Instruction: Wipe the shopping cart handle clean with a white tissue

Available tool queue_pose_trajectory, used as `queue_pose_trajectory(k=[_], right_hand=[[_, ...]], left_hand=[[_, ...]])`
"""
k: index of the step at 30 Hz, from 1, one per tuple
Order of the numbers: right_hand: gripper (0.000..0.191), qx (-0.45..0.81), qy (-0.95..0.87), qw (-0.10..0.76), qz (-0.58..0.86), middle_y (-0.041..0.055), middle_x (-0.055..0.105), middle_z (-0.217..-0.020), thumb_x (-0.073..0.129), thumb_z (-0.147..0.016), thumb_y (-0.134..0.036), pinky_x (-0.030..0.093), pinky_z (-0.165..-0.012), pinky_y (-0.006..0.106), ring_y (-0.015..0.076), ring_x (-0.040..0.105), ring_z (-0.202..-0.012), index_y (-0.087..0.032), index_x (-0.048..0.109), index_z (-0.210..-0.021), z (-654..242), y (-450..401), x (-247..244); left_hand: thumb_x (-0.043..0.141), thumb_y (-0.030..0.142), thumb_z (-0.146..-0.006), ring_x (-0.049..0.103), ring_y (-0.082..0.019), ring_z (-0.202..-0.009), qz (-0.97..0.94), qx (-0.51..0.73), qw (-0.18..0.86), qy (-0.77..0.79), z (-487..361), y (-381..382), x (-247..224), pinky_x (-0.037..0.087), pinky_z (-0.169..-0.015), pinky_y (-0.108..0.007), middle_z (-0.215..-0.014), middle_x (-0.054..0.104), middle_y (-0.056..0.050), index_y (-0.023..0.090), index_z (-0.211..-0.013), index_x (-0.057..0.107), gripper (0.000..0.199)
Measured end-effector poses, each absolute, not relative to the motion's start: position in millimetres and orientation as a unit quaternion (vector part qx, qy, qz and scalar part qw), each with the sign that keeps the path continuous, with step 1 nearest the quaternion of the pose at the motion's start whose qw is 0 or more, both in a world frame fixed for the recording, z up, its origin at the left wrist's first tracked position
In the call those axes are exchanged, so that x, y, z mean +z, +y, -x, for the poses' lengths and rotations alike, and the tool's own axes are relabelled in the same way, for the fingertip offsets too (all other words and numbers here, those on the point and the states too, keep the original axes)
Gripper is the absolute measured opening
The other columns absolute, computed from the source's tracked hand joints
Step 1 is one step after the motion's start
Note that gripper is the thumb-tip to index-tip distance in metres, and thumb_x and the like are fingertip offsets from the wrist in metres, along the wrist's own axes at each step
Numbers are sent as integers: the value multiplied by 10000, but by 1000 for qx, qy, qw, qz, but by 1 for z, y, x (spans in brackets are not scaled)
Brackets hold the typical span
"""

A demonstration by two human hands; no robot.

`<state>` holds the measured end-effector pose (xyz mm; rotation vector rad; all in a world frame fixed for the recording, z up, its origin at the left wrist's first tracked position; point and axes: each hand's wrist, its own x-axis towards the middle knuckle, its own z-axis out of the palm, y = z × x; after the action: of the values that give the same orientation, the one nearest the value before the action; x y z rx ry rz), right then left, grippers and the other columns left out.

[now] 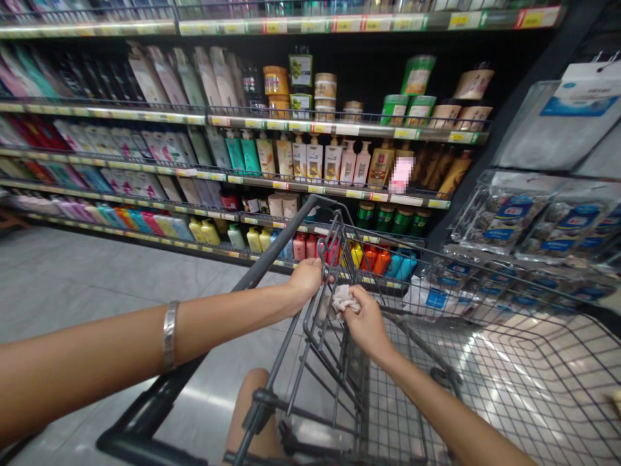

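My left hand (306,279), with a silver bracelet on its wrist, reaches over the handlebar of a dark grey shopping cart (272,255). Its fingers are closed around a wire bar of the cart's folding rear panel (324,327). Just to the right, my right hand (366,320) pinches a crumpled, whitish wiping cloth (345,299). The cloth is bunched at the fingertips beside the panel's upper wires; whether it touches them, I cannot tell. Part of the left fingers is hidden behind the bars.
Long store shelves (233,178) of shampoo bottles (314,158) and tubs (420,74) stand ahead. Packaged goods (509,210) hang at the right. The cart's wire basket (485,362) spreads to the right. My knee (252,395) is below the handlebar, over grey tiled floor (97,285).
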<state>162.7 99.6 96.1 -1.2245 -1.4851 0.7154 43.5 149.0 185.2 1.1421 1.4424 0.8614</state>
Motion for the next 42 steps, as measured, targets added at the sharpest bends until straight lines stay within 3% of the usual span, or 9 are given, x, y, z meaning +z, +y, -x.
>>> queue_pose_trajectory(k=[3,15,22,28,33,39,42], right_hand=[[242,300,-621,495,529,4,550,-761,402,-596,-74,379,-693,251,163,520,-759,-184,576,-723,-169,99,83],[194,381,-573,381,618,-24,584,-571,437,-525,-58,387,-566,212,136,538,-592,-176,574,-597,-190,104,36],[207,371,-564,325,662,15,643,-641,453,-562,-51,401,-592,223,160,589,-649,-168,601,-644,-195,108,30],[196,234,-549,358,718,37,618,-716,451,-580,-55,405,-644,243,177,580,-711,-193,547,-681,-203,112,33],[97,298,-503,425,691,12,592,-677,494,-606,-177,422,-621,256,179,564,-669,-202,502,-700,-198,117,30],[138,422,-455,416,665,-14,563,-644,455,-579,-235,408,-606,249,166,554,-654,-196,499,-704,-180,111,35],[126,501,-415,453,610,-4,565,-620,450,-606,-316,413,-585,244,159,552,-628,-201,486,-643,-180,109,36]], left_hand=[[324,145,-858,548,-130,-532,-473,363,530,603,-45,148,188,400,-524,-218,-570,613,-10,170,-664,529,283],[326,153,-861,562,-142,-538,-473,362,536,598,-43,150,182,360,-489,-220,-544,591,-15,170,-636,530,305],[338,143,-845,530,-134,-482,-479,377,540,580,-43,149,184,406,-502,-227,-561,611,-23,170,-647,533,280],[352,153,-838,522,-140,-490,-482,371,527,593,-43,149,185,396,-524,-236,-537,583,-15,173,-649,525,256],[313,135,-857,497,-134,-476,-488,358,532,593,-41,152,181,361,-499,-227,-487,525,-3,179,-629,503,300],[302,173,-883,511,-133,-480,-484,357,538,590,-41,152,178,344,-476,-218,-502,531,4,185,-658,491,294],[312,177,-879,524,-139,-493,-494,355,530,591,-42,152,177,355,-486,-221,-502,541,0,179,-659,504,292]])
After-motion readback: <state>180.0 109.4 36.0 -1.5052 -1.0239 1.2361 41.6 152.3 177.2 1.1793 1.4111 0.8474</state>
